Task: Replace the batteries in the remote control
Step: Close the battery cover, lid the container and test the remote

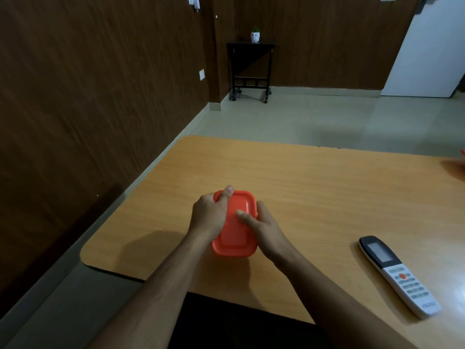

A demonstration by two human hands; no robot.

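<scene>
Worktop: I see a light wood-grain worktop (314, 187) with rounded corners; its left edge runs close along the wall.
Room: dark wood-panelled walls (88, 96), pale tiled floor (302, 117), a white door (432, 51) at far right.
Far corner: a small black side table on castors (250, 71) carries a white pot with a green plant (255, 35).
Wall fittings: a white socket plate (201, 75) on the left wall.
Remote control: I locate the remote control (397, 274) lying flat, buttons up, on the near right of the worktop, well apart from both hands; dark display end points away from me.
Container: an orange lidded container (237, 235) stands near the worktop's middle, lid on.
Left hand: left hand (210, 215) grip curled round the container's left side, thumb lying over the lid's far corner.
Right hand: right hand (261, 225) grip curled round the right side, thumb pressed on the lid.
Obstruction: both hands hide the container's sides.
Right edge: a blurred orange item (461, 153), cut off by the frame; I cannot identify it.
</scene>
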